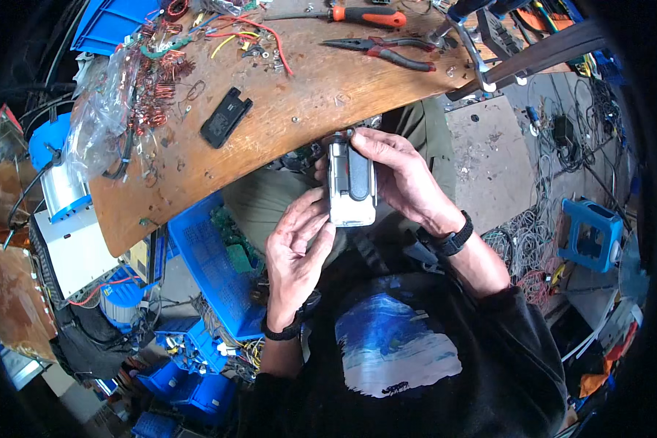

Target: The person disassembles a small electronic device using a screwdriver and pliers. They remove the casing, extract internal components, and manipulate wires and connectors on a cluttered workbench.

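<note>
Both my hands hold a small, boxy silver device (338, 182) with a dark, rounded panel on its face, upright just beyond the table's front edge and above my lap. My left hand (299, 244) grips its lower left side with the fingertips. Around its upper right side wraps my right hand (398, 171), thumb near the top. Some of the fingers are hidden behind the device, whose exact kind I cannot make out. On the wooden table (270, 124), left of my hands, lies a flat black plastic cover (226, 118).
Red-handled pliers (379, 52) and an orange-black screwdriver (369, 16) lie at the table's back. Copper coils (169, 87) and a clear plastic bag (106, 120) cover its left side. A blue basket (204, 252) with green circuit boards stands at lower left. Tangled cables (522, 248) lie at right.
</note>
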Available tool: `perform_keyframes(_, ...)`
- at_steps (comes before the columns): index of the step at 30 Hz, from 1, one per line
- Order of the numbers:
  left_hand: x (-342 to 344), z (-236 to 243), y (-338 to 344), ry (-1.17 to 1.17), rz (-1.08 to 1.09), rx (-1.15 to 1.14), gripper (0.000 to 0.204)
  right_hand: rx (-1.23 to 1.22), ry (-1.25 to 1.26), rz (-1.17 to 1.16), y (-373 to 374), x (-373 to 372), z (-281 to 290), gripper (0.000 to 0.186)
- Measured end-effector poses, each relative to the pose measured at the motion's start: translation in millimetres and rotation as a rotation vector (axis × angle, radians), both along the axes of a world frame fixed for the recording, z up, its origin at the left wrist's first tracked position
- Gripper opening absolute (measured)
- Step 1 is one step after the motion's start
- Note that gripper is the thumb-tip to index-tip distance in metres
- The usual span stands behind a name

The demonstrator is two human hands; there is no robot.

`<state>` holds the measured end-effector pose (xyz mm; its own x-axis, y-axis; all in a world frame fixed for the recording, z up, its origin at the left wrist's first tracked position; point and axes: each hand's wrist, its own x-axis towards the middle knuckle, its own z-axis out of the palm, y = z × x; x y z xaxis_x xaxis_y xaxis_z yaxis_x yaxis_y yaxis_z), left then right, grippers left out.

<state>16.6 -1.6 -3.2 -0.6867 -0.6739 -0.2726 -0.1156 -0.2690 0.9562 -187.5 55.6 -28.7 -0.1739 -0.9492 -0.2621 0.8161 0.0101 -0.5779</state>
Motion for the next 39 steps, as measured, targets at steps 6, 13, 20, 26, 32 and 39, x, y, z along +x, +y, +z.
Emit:
perform_keyframes(6,2.4,-2.1,0.8,0.027,-0.003,-0.015,0.05,-0.043,0.016,-0.008,1.1,2.6,-3.5,0.041)
perform_keyframes(13,5.0,-4.9,2.3,0.037,0.007,-0.034,0.051,-0.103,0.077,-0.01,3.6,2.6,-3.6,0.043)
perform_keyframes(20,-4.7,-0.9,-2.2,-0.03,0.042,-0.184,0.037,-0.145,0.174,0.036,7.6,3.1,-9.4,0.047)
perform_keyframes(26,-15.7,0.6,0.8,-0.075,0.127,-0.191,0.033,-0.203,0.224,0.003,8.6,8.2,-13.4,0.051)
perform_keyframes(32,-17.8,-2.8,6.5,-0.142,0.114,-0.436,0.031,-0.163,0.135,-0.062,6.6,20.3,-12.9,0.041)
perform_keyframes(39,-15.5,-2.6,6.1,-0.204,0.057,-0.674,0.03,-0.194,0.137,-0.081,8.1,21.6,-18.2,0.042)
